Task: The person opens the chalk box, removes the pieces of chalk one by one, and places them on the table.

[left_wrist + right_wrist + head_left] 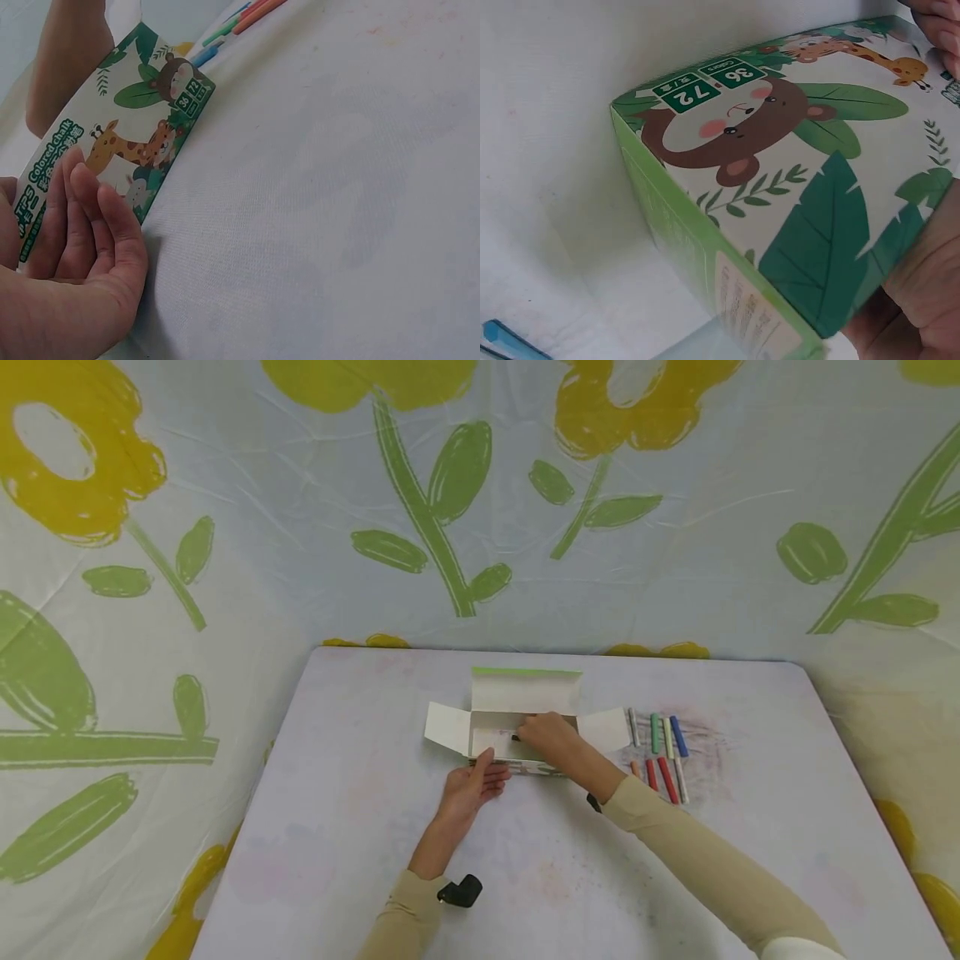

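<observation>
An open colored-chalk box (536,768), white and green with cartoon animals, stands on the table with its flaps spread. My left hand (467,785) holds the front wall of the box, thumb at the top rim and fingers along the printed face. In the left wrist view, those fingers (82,202) lie side by side over the giraffe picture. My right hand (551,737) reaches down inside the box, fingers curled, with a small dark chalk stick (516,737) at the fingertips. In the right wrist view the box side hides most of that hand.
Several chalk sticks lie in two rows right of the box, among them a blue stick (678,736), a green stick (655,732) and a red stick (667,779). Smudges of chalk dust mark the white tabletop (345,827). A flower-printed cloth (525,593) hangs behind.
</observation>
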Action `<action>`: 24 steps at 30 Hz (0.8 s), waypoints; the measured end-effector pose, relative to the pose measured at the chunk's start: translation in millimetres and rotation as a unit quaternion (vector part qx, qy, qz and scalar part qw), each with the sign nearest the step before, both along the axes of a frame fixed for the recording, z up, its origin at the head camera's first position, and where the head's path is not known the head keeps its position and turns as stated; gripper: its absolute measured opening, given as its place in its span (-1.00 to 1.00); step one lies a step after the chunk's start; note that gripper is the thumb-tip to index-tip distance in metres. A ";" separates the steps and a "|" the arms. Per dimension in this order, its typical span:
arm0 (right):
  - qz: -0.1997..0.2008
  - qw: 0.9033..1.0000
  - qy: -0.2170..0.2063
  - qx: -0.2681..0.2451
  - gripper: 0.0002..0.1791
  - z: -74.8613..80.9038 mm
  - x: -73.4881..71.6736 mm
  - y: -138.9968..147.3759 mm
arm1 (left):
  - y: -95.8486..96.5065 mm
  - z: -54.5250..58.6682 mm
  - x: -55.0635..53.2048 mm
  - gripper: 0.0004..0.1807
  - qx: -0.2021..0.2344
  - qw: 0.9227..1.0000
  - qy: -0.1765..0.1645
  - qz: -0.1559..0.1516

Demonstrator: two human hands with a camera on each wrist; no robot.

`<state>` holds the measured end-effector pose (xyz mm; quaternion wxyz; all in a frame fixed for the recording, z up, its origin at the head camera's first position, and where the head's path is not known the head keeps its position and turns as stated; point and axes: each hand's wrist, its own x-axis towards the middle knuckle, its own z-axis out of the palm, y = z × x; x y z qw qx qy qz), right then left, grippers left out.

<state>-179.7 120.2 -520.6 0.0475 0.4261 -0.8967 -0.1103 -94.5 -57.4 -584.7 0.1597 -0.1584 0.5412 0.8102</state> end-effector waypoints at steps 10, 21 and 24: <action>-0.042 0.980 -0.148 -0.124 -0.79 7.8 0.9 19.6 | -0.1 -0.8 1.2 -0.36 0.007 1.000 -0.001 0.003; -0.080 0.936 -0.231 -0.254 -0.76 21.7 5.6 43.6 | -0.1 2.1 2.3 -0.33 0.001 1.000 0.004 -0.005; -0.082 0.923 -0.239 -0.292 -0.78 24.2 5.5 48.2 | 0.6 2.8 2.1 -0.33 0.001 1.000 0.004 -0.006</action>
